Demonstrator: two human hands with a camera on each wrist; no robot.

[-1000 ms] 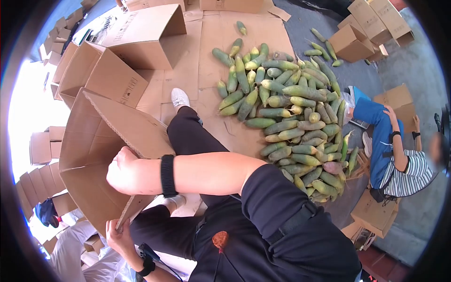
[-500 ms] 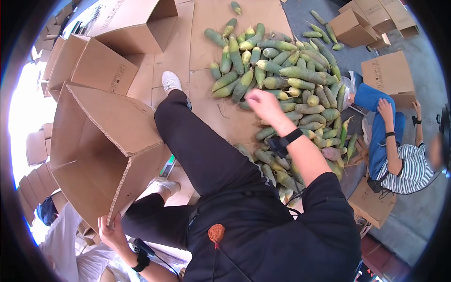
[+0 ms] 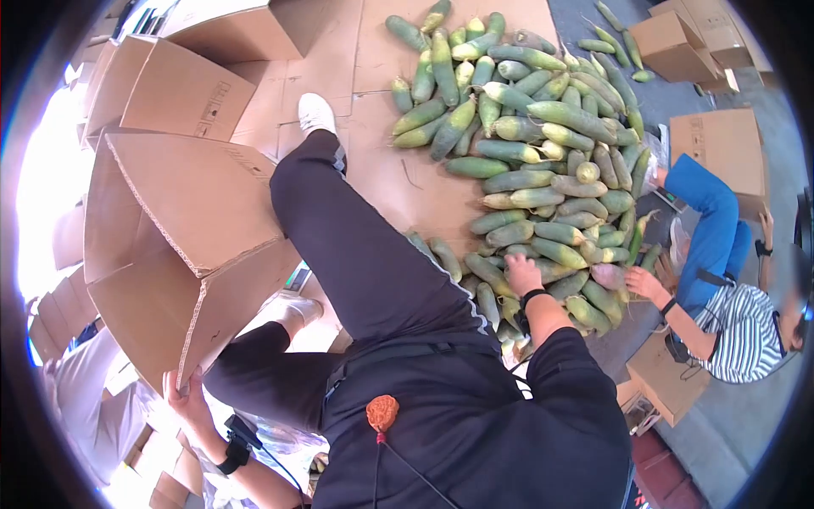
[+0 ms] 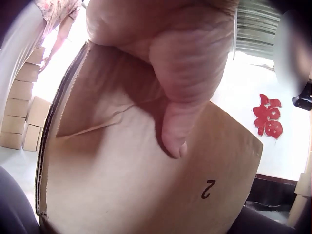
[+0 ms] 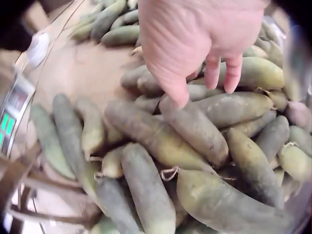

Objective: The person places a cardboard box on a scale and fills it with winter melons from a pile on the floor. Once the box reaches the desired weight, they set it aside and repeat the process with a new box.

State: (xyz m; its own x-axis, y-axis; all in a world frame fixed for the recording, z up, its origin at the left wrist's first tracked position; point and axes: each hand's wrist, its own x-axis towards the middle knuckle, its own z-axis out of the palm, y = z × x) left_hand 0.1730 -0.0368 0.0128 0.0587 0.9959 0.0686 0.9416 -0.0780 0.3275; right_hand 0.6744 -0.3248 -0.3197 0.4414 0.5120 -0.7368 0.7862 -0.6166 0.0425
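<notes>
A large open cardboard box [image 3: 195, 204] leans tilted against my leg. My left hand [image 3: 188, 400] grips its near edge, the thumb lying along the outer wall in the left wrist view and the other fingers hidden. On my other side lies a big heap of green radishes [image 3: 526, 178]. My right hand [image 3: 523, 276] has come down over its near part, fingers pointing downward. In the right wrist view the thumb is at the end of one dull green radish [image 5: 195, 131], with two fingertips [image 5: 233, 80] beyond it, over neighbouring radishes.
Flat cardboard [image 3: 381, 195] covers the floor under the heap. More boxes [image 3: 182, 93] stand at the upper left. Another person in a striped shirt [image 3: 742, 339] sits at the right, a hand near a pinkish radish [image 3: 607, 276]. A digital scale [image 5: 17, 105] shows at left.
My right hand has left the box, swung across over the radishes and lowered onto the near part of the heap. My left hand keeps its hold. The other person's hand has reached toward the heap.
</notes>
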